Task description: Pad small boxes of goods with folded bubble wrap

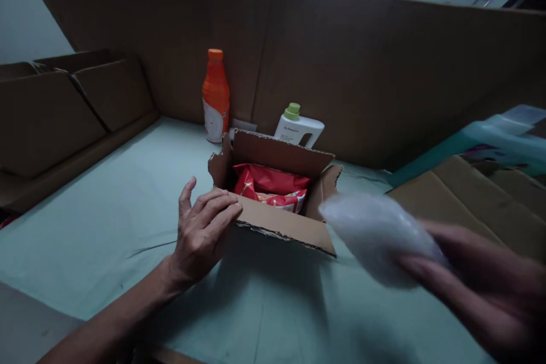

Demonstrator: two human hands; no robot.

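A small open cardboard box (pixel 284 222) stands on the pale green cloth, its flaps folded outward and their edges ragged. Inside it lies a red shiny packet (pixel 273 179) with a printed design. My left hand (pixel 205 227) rests on the box's near flap at the left corner, fingers stretched over the cardboard and thumb raised apart. To the right of the box, my right hand (pixel 464 273) grips a whitish translucent bundle (pixel 375 236), pinched between thumb and fingers above the cloth. Motion smears this hand and the bundle, so the bundle's kind is unclear.
Behind the box stand an orange bottle (pixel 216 96) and a white jug with a green cap (pixel 298 125). Tall cardboard walls (pixel 384 68) bound the far side. Open cartons (pixel 46 119) sit left; another carton (pixel 456 199) and a teal plastic item (pixel 469 139) are right.
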